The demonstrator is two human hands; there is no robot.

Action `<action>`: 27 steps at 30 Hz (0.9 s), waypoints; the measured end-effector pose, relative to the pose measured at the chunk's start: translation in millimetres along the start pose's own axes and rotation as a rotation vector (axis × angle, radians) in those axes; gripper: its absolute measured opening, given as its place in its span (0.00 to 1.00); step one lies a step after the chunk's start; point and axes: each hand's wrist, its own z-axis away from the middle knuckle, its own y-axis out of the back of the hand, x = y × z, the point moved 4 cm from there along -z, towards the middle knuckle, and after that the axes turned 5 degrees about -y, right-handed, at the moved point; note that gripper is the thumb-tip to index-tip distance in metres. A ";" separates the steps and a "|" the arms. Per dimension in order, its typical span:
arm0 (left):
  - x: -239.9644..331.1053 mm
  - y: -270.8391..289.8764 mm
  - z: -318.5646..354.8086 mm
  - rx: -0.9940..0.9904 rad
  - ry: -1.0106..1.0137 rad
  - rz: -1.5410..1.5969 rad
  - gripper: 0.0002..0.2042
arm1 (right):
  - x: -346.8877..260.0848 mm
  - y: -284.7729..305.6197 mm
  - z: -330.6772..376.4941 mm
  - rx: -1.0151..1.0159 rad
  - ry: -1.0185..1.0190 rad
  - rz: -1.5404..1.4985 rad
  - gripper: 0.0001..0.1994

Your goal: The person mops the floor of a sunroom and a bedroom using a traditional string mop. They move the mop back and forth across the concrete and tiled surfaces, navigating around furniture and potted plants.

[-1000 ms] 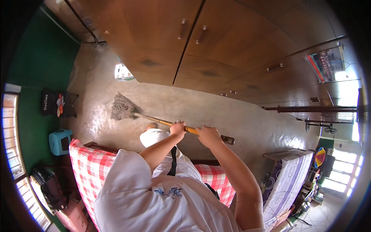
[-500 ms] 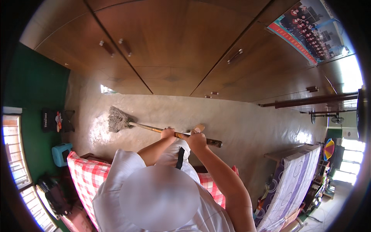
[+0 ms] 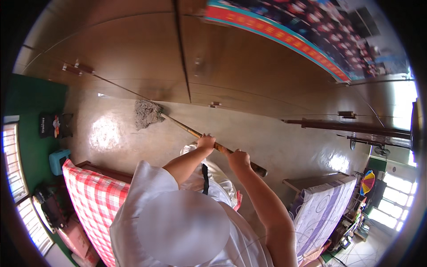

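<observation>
right hand (image 3: 239,159) gripping near the mop handle's (image 3: 191,131) butt end | left hand (image 3: 206,142) clasping it further along, nearer the head | handle running up-left, away from both | mop head (image 3: 145,114) lying on the floor (image 3: 284,147) by the wooden wardrobe (image 3: 133,58)

I saw a glossy, smooth floor (image 3: 284,147) throwing back light patches. The mop (image 3: 147,113) had a shaggy grey string head on a wooden-looking handle. The cupboard doors (image 3: 133,58) looked like polished brown wood, and the checked bedcover (image 3: 93,200) matt cloth.
</observation>
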 end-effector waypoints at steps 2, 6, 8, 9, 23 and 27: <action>26.2 -19.1 -3.1 -0.044 -0.015 -0.008 0.05 | 26.4 -27.1 -0.2 -0.081 0.042 -0.039 0.32; 66.9 -46.1 -2.8 -0.087 -0.055 -0.043 0.04 | 75.6 -53.7 20.3 -0.065 0.188 -0.137 0.38; 87.8 -60.8 -6.4 -0.071 -0.032 -0.057 0.04 | 101.1 -79.3 24.1 -0.101 0.176 -0.201 0.40; 98.0 -75.0 -11.5 -0.035 -0.076 -0.100 0.03 | 115.5 -89.4 29.0 -0.096 0.188 -0.237 0.40; 467.2 -215.0 -35.0 -0.417 -0.446 -0.175 0.08 | 388.9 -265.3 232.4 -0.187 -0.276 -0.690 0.34; 578.1 -245.9 -3.2 -0.565 -0.731 -0.190 0.05 | 416.0 -360.0 300.1 -0.250 -0.564 -0.911 0.33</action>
